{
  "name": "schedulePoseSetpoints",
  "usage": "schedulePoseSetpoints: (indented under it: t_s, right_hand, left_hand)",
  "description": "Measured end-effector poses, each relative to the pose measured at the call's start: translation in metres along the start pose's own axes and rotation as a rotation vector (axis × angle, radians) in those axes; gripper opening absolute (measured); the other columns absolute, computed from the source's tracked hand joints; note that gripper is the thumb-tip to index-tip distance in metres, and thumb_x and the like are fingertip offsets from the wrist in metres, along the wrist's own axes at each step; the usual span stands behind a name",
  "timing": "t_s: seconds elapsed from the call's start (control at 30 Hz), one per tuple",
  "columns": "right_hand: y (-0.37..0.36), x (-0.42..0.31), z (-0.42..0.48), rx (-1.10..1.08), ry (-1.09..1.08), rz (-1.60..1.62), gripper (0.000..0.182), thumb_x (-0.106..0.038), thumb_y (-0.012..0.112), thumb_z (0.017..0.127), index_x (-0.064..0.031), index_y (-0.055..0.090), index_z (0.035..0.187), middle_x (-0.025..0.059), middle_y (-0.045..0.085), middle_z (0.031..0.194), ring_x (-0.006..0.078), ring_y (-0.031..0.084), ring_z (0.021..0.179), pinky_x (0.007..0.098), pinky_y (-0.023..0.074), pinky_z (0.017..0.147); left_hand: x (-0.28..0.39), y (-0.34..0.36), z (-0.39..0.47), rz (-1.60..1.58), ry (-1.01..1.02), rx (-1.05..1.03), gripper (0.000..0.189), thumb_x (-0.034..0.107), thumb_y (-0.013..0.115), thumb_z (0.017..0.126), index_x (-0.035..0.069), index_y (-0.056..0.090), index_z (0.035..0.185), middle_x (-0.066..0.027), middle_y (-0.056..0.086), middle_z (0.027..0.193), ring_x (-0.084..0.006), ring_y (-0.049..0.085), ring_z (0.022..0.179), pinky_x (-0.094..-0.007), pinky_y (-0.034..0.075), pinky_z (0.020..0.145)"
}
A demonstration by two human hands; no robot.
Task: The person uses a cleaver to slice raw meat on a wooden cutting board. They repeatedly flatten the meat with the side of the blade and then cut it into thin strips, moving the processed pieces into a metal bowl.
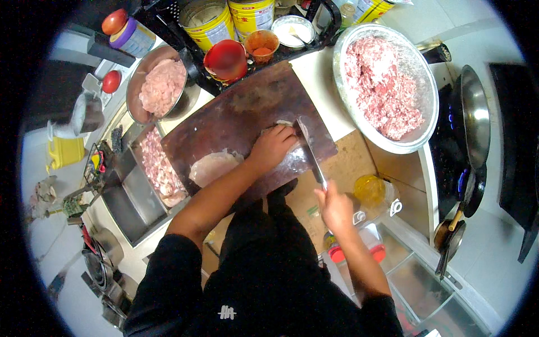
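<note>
My right hand [335,206] grips the handle of a kitchen knife [312,156]. Its blade stands edge-down on a dark brown cutting board [248,97], just right of my left hand's fingertips. With bent fingers my left hand [276,145] holds down a piece of pale raw meat [284,122], mostly covered by the hand. A thin strip of meat clings to the blade near its tip. Left of my forearm, a larger pale piece of raw meat [215,167], probably chicken breast, lies flat on the board. The board looks wet and shiny beside the knife.
A steel bowl of pale meat [162,88] stands at the back left, a large basin of minced meat [383,88] at the back right. Chopped meat [162,164] fills a container by the sink [130,202]. A red cup [226,60] and yellow cans [252,17] line the far side.
</note>
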State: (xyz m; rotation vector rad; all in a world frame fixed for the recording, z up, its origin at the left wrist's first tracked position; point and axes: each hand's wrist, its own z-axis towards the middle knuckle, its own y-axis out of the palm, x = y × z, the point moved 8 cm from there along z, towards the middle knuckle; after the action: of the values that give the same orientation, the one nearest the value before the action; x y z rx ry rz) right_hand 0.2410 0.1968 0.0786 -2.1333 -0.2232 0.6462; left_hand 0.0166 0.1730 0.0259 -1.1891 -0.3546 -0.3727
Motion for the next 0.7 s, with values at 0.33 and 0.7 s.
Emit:
schedulePoseSetpoints:
  t_s: [0.33, 0.7]
  right_hand:
    - [0.022, 0.020, -0.005, 0.032, -0.006, -0.008, 0.041, -0.048, 0.065, 0.106, -0.0103, 0.054, 0.115, 0.0246, 0.074, 0.083, 0.0505, 0.073, 0.078, 0.0623, 0.0556, 0.067]
    - [0.036, -0.008, 0.029, 0.100, -0.073, 0.047, 0.040, -0.047, 0.064, 0.107, -0.0089, 0.055, 0.114, 0.0263, 0.073, 0.081, 0.0517, 0.072, 0.076, 0.0641, 0.0542, 0.066]
  left_hand:
    - [-0.009, 0.005, -0.011, -0.063, -0.018, -0.034, 0.022, 0.014, 0.066, 0.092, 0.010, 0.074, 0.112, -0.0087, 0.068, 0.125, -0.0303, 0.064, 0.120, -0.0426, 0.058, 0.096]
    - [-0.005, -0.004, -0.012, -0.096, 0.013, -0.043, 0.017, 0.018, 0.067, 0.093, 0.011, 0.073, 0.107, -0.0086, 0.068, 0.123, -0.0299, 0.064, 0.117, -0.0441, 0.056, 0.096]
